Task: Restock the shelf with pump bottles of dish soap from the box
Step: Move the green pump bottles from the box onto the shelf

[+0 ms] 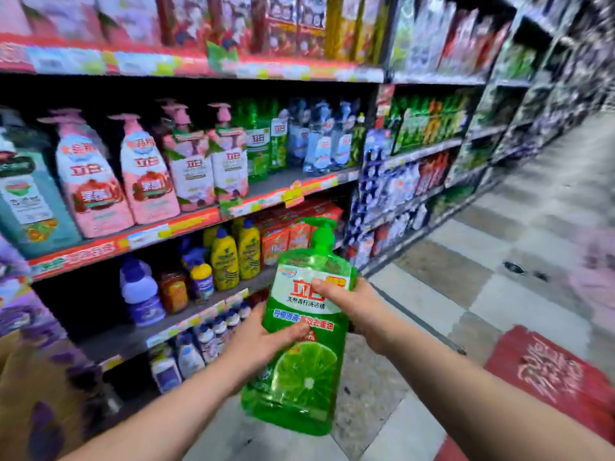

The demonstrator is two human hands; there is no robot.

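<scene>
A big green pump bottle of dish soap point(304, 354) with a lime picture hangs upright in the air in front of the shelves. My left hand point(258, 342) grips its left side, thumb across the label. My right hand point(349, 302) holds the upper right side, thumb on the white label. The green pump head point(321, 227) points left. On the middle shelf point(199, 217) stand pink pump bottles point(149, 174) and, further right, green soap bottles point(258, 144). No box is in view.
Below that shelf stand yellow bottles point(226, 257) and orange packs point(286, 234). White and purple bottles point(141, 291) fill the lower left. The tiled aisle floor point(466, 261) runs off to the right, with a red mat point(552, 377) by my right arm.
</scene>
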